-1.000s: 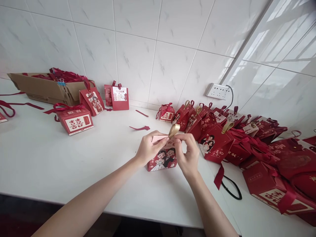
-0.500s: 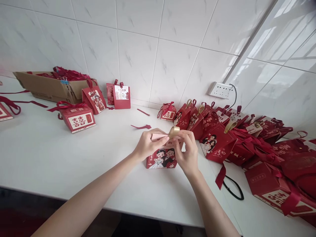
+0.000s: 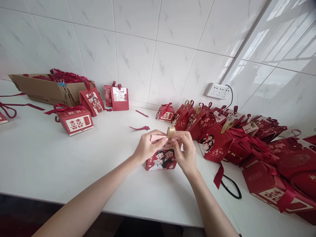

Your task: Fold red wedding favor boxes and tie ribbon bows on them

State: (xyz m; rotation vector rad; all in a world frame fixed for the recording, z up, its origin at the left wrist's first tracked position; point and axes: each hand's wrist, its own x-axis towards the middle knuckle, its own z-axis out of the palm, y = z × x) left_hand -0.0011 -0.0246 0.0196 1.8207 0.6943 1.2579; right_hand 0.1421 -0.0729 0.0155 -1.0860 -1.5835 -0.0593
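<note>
A small red gift box (image 3: 161,160) printed with a cartoon bride and groom stands on the white table (image 3: 49,164) in front of me. My left hand (image 3: 148,146) pinches its pink top flap from the left. My right hand (image 3: 186,153) pinches the top from the right. A gold ribbon loop (image 3: 170,131) sticks up between my fingertips. Both hands are closed on the box top and ribbon.
Many finished red boxes (image 3: 217,141) are piled along the right, below a wall socket (image 3: 218,91). A larger red box with a bow (image 3: 75,120), two upright red bags (image 3: 119,97) and a cardboard carton of ribbons (image 3: 46,87) stand at the left. Loose ribbon scraps (image 3: 139,127) lie behind.
The gold ribbon loop has gone from slanting right to standing more upright and rounded, and my fingertips have drawn closer together at the box top. The box stays put.
</note>
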